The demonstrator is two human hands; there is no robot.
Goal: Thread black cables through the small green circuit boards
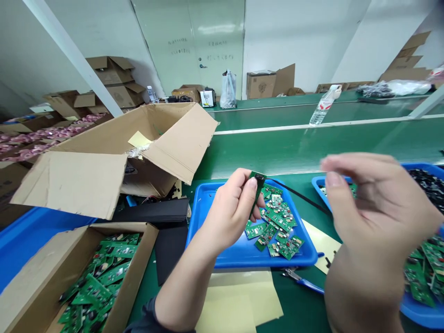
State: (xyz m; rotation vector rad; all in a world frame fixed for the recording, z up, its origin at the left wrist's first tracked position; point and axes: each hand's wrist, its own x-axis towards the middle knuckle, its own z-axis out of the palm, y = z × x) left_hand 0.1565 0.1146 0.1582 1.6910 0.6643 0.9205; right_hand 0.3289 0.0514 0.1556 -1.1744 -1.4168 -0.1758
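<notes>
My left hand (231, 210) is closed around a green circuit board (258, 186), its thumb pressed on the face. A small black part shows at the board's top end. The hand is above a blue tray (204, 238), where several loose circuit boards (277, 219) lie in a pile. A thin black strip (301, 198) runs from near the held board towards the right; I cannot tell whether it is attached. My right hand (374, 208) is raised at the right, blurred, with thumb and fingertips together. Whatever is between those fingertips, if anything, cannot be made out.
Blue-handled pliers (305, 281) and yellow paper (239, 300) lie in front of the tray. An open carton (138, 277) of circuit boards stands left, below a large open box (180, 143). More blue trays (419, 314) are at the right. A water bottle (324, 107) stands behind.
</notes>
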